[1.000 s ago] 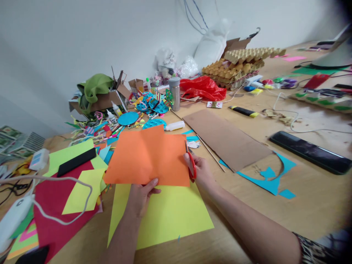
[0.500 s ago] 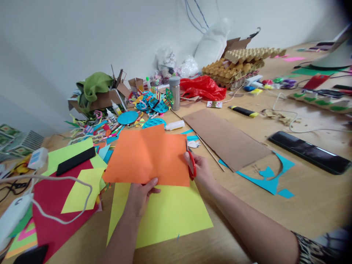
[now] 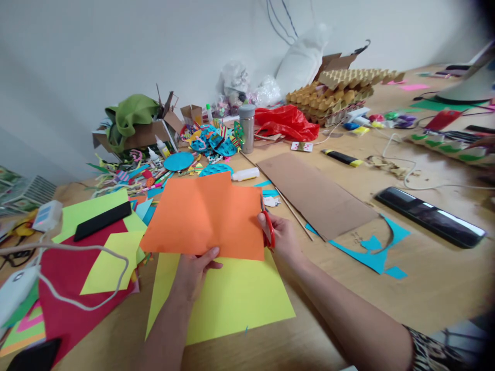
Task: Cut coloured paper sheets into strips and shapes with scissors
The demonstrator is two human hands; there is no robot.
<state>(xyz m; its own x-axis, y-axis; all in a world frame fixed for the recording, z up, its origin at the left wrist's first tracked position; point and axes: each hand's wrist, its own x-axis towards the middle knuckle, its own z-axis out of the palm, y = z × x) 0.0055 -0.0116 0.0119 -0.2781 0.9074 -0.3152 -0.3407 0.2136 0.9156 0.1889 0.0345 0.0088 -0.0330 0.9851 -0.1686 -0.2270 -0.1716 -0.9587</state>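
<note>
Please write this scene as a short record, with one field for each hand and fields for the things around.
left hand: holds orange paper by its near edge
right hand: holds red-handled scissors at the paper's right edge
below paper: yellow sheet
right side: brown cardboard, blue scraps
back: grey flask, red plastic bag, egg trays

Orange paper (image 3: 204, 216) slightly left in view, brighter glare on phone (image 3: 429, 216)

From my viewpoint, the wooden bench (image 3: 359, 299) carries a yellow sheet (image 3: 240, 304) on its near side, brown cardboard (image 3: 317, 198) farther right, a steel flask (image 3: 248, 133) and stacked egg trays (image 3: 332, 98) toward the far edge, beside a crumpled red bag (image 3: 288, 123).
</note>
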